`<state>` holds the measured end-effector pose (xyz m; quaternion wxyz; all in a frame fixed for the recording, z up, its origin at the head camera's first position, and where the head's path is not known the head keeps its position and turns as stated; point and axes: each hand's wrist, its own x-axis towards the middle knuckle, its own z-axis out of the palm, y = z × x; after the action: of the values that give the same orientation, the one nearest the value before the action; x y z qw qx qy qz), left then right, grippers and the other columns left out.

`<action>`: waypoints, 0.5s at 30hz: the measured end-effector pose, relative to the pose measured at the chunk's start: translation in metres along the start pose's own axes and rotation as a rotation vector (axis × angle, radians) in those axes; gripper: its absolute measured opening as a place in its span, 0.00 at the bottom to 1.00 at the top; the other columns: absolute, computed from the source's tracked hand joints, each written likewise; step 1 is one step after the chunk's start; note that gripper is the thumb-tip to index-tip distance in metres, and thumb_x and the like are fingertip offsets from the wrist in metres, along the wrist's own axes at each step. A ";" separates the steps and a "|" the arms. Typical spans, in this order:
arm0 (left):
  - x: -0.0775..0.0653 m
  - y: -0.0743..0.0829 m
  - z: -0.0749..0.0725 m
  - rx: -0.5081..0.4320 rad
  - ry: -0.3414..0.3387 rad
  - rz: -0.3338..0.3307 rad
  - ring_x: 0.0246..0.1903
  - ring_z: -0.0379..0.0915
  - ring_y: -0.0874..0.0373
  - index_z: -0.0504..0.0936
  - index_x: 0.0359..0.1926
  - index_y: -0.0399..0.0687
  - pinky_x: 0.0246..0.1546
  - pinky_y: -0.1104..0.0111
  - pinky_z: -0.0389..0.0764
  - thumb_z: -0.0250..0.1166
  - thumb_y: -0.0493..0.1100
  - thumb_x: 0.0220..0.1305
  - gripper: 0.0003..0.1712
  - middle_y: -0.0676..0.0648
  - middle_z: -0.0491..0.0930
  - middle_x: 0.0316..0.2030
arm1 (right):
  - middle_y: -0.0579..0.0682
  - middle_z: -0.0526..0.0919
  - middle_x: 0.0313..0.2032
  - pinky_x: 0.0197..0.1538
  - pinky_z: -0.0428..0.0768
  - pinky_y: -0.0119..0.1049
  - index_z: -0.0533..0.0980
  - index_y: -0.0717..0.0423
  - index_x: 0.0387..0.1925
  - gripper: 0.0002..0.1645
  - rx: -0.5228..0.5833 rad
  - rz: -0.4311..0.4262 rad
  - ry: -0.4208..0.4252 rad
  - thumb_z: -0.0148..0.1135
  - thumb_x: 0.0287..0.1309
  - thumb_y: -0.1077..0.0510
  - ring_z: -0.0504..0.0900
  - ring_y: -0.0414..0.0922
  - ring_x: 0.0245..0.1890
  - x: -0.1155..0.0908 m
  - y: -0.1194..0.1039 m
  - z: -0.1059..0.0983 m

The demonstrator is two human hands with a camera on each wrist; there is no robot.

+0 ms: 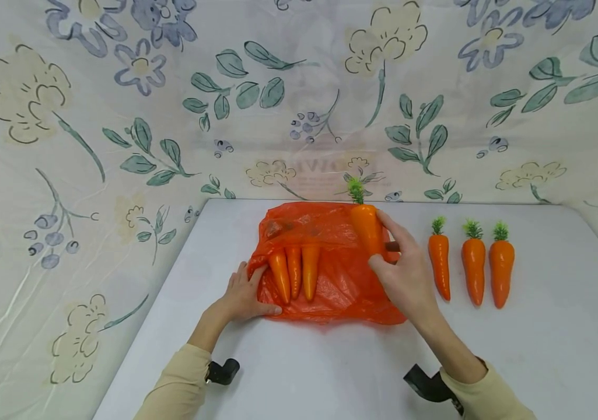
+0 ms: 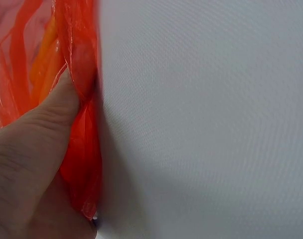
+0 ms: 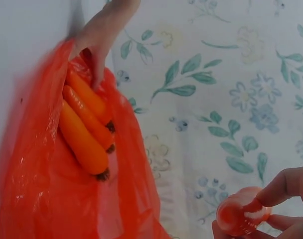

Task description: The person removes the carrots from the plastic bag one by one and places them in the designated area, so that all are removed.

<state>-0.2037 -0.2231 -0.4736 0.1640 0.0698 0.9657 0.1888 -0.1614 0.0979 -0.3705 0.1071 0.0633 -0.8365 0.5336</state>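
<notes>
My right hand (image 1: pixel 406 274) pinches an orange carrot (image 1: pixel 366 227) with a green top, held upright over the right part of a red plastic bag (image 1: pixel 351 291). In the right wrist view that held carrot (image 3: pixel 236 214) shows end-on between the fingers. My left hand (image 1: pixel 241 296) grips the bag's left side, with the thumb (image 2: pixel 62 102) against the red plastic in the left wrist view. Three carrots (image 3: pixel 84 139) lie side by side in the bag, close to the left hand; their dark stem ends show in the right wrist view.
Three more carrots with green tops, a slim carrot (image 1: pixel 439 265), a middle carrot (image 1: pixel 474 271) and a right-hand carrot (image 1: pixel 501 271), lie in a row on the white table (image 1: pixel 551 350). A floral sheet (image 1: pixel 320 76) hangs behind the table and to its left.
</notes>
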 end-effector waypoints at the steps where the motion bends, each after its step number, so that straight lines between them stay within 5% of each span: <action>1: 0.000 0.000 0.000 -0.001 0.000 -0.001 0.74 0.29 0.30 0.51 0.75 0.40 0.73 0.41 0.37 0.74 0.65 0.49 0.64 0.25 0.39 0.74 | 0.51 0.70 0.67 0.39 0.82 0.33 0.62 0.46 0.74 0.40 0.001 0.004 0.006 0.55 0.61 0.68 0.77 0.50 0.45 0.001 0.001 -0.001; 15: 0.001 0.000 0.001 -0.004 -0.004 0.000 0.74 0.29 0.30 0.51 0.75 0.40 0.73 0.41 0.37 0.74 0.64 0.50 0.63 0.25 0.39 0.74 | 0.50 0.71 0.67 0.37 0.80 0.28 0.61 0.42 0.74 0.39 -0.006 0.042 0.128 0.52 0.64 0.66 0.77 0.51 0.49 0.013 0.022 -0.027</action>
<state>-0.2042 -0.2230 -0.4746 0.1662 0.0699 0.9650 0.1903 -0.1756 0.1316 -0.3759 0.1493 0.0114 -0.8306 0.5363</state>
